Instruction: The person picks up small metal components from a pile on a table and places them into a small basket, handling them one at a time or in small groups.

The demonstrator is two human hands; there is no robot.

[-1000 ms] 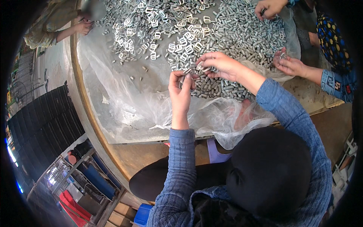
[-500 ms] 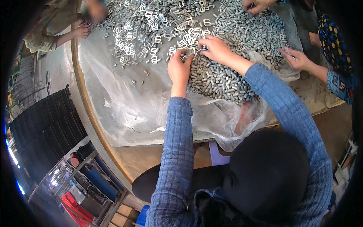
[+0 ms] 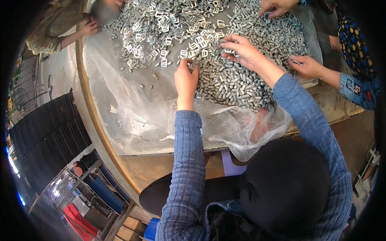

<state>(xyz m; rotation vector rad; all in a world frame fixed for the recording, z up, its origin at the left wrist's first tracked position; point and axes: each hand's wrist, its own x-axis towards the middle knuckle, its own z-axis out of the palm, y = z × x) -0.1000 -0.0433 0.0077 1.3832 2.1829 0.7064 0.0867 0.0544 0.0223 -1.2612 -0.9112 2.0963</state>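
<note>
My left hand (image 3: pixel 186 82) is closed at the near edge of a heap of small grey metal cylinders (image 3: pixel 237 86), its thumb and fingers pinched round a small grey metal piece (image 3: pixel 193 65). Farther right, my right hand (image 3: pixel 246 53) hovers over the same heap with curled fingers. A shiny metal buckle (image 3: pixel 230 51) shows between them. Just beyond both hands lie loose silver frame-shaped buckles (image 3: pixel 200 41), mixed in with the cylinders. The fingers hide part of what each hand holds.
At the right, a co-worker's hand (image 3: pixel 309 66) holds a small metal piece. Another person's hand (image 3: pixel 277 6) reaches in at the top right, and one more (image 3: pixel 90 28) at the top left. Crumpled clear plastic sheeting (image 3: pixel 136 108) covers the near table. A wooden rim (image 3: pixel 86 88) edges it.
My hands have drawn apart: the right moved right, the left slightly left and nearer. The co-worker's hand at the right has shifted left and closed on a metal piece.
</note>
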